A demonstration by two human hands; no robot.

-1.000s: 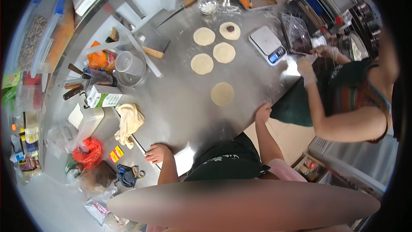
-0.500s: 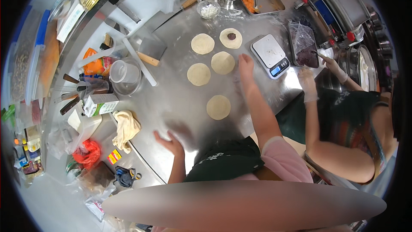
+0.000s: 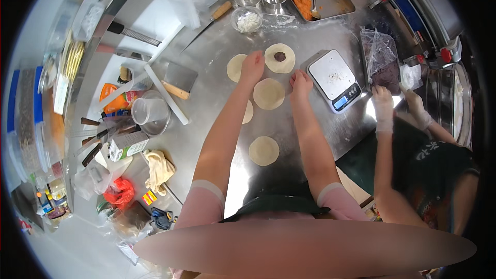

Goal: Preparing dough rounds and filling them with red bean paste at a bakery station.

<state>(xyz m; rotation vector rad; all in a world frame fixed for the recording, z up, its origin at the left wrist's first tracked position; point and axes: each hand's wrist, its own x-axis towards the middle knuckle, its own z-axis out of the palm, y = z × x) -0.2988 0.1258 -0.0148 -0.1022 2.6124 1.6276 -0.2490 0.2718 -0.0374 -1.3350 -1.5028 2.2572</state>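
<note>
A: Toward the far edge of the steel table [image 3: 217, 103], the filled dough round [image 3: 279, 57] lies flat, with a dark dab of paste at its centre. The left hand [image 3: 251, 67] rests just beside its near-left rim, fingers spread and flat, gripping nothing; part of it covers a plain dough round [image 3: 235, 67].

B: And the right hand [image 3: 300, 81]?

A: Open too, fingertips down on the table, between the middle dough round [image 3: 268, 93] and the digital scale [image 3: 335, 80]. It holds nothing.

B: How would you handle the filled one well?

A: My judgement: slide the fingers under the rim rather than pinching it, so the thin dough does not stretch or tear, and keep the paste centred while lifting.

B: What else is near?

A: Another dough round [image 3: 263, 150] lies nearer the table's front edge. At the right edge, a co-worker's gloved hands [image 3: 384, 104] work by a bag of dark filling [image 3: 382, 62]. A small bowl [image 3: 248, 19] sits at the far edge.
</note>
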